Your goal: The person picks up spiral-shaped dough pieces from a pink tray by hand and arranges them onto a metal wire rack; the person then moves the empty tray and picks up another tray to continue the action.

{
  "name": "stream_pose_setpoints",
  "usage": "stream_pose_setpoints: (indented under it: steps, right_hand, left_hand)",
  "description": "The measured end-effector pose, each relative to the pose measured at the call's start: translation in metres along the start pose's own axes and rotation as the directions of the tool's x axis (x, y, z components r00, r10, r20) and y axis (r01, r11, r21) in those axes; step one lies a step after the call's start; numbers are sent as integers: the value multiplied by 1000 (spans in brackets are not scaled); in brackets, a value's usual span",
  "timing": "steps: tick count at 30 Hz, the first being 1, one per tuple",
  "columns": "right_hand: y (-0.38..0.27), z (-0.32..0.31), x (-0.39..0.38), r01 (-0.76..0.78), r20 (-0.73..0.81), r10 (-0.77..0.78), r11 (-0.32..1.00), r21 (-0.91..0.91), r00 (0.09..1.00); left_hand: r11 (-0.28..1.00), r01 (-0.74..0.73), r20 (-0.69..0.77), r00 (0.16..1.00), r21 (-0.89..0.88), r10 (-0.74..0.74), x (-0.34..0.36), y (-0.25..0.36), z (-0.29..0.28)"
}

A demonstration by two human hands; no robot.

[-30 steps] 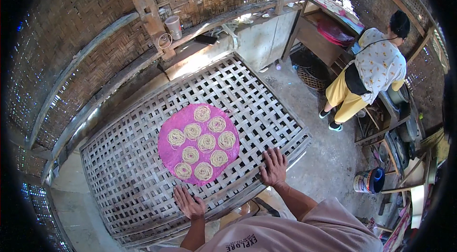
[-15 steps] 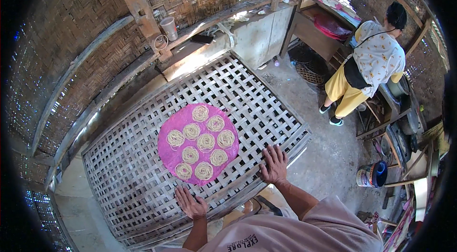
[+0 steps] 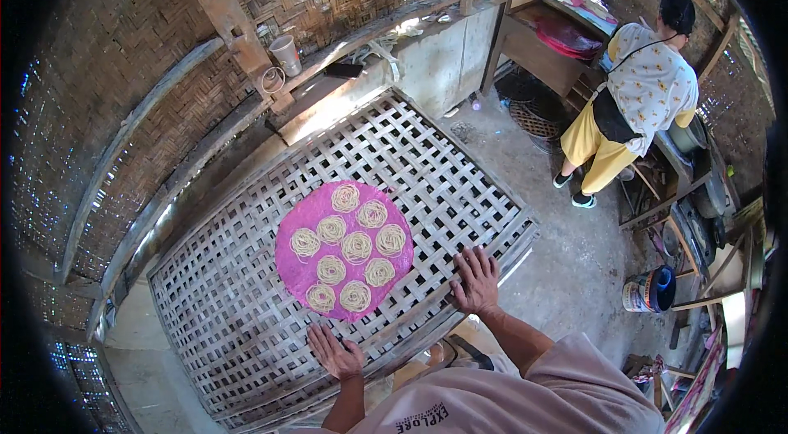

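A wide woven bamboo rack (image 3: 246, 335) lies in front of me. On it rests a round bright pink sheet (image 3: 316, 206) carrying several coiled nests of pale noodles (image 3: 357, 247). My left hand (image 3: 336, 354) lies flat on the lattice just below the sheet's lower edge, its fingers spread and holding nothing. At the rack's near right edge, my right hand (image 3: 476, 282) rests palm down with fingers apart, also without anything in it. Neither hand touches the pink sheet.
A co-worker (image 3: 648, 98) stands at the back right, beside metal pots (image 3: 689, 139). A wooden shelf unit (image 3: 542, 44) holds pink sheets. A paint bucket (image 3: 648, 290) sits on the concrete floor (image 3: 558, 262). A cup (image 3: 286, 55) and a dark phone-like slab (image 3: 344, 70) lie along the wall ledge.
The view has shifted slightly. Both hands stay resting on the rack, and the noodle nests keep their places. The co-worker remains at the same spot with the head slightly moved.
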State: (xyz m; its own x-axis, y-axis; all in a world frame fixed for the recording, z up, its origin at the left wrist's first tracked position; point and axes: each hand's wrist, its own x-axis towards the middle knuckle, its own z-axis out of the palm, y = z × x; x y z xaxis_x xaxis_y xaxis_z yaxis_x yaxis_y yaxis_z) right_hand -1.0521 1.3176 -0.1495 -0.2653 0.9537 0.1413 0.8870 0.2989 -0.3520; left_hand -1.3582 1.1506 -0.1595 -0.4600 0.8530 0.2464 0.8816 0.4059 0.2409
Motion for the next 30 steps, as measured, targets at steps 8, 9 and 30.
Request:
stream_pose_setpoints:
  steps: [8, 9, 30]
  right_hand:
    - [4, 5, -1, 9, -14, -9, 1000, 4, 1000]
    - [4, 4, -1, 4, -6, -4, 1000, 0, 1000]
    - [1, 1, 0, 9, -29, -9, 1000, 9, 1000]
  left_hand:
    - [1000, 7, 19, 1000, 7, -7, 2, 0, 0]
    - [1000, 5, 15, 1000, 5, -5, 2, 1, 0]
    - [1000, -5, -3, 1000, -3, 5, 3, 1, -1]
